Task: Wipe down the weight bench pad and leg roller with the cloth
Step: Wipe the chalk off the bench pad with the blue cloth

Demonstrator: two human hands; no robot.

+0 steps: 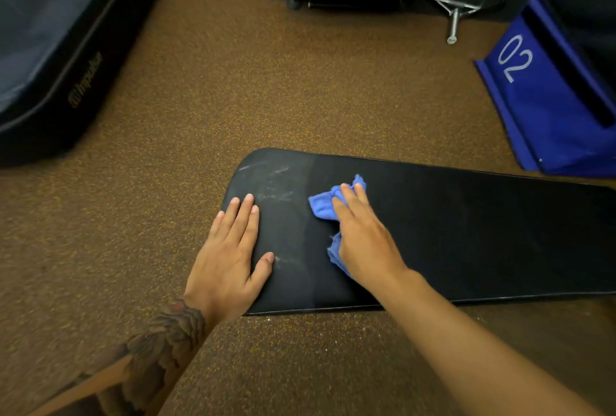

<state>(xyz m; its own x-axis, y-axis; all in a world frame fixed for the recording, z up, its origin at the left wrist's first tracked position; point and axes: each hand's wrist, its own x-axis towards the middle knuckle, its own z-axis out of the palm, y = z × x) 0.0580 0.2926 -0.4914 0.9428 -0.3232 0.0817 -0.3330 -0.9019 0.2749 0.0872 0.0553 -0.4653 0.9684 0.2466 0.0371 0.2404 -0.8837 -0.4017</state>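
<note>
Bench pad [450,232] black, smudged at rounded end, blue cloth [321,204] crumpled on it

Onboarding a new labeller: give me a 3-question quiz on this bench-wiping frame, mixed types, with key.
1. True or false: the left hand lies flat on the bench pad, holding nothing.
2. Multiple choice: the blue cloth is (A) on the floor, (B) pressed to the pad under the right hand, (C) draped over the blue box marked 02.
3. Fill in: whitish smudges show on the pad's rounded end, between the two ____.

Key: 1 true; 2 B; 3 hands.
</note>
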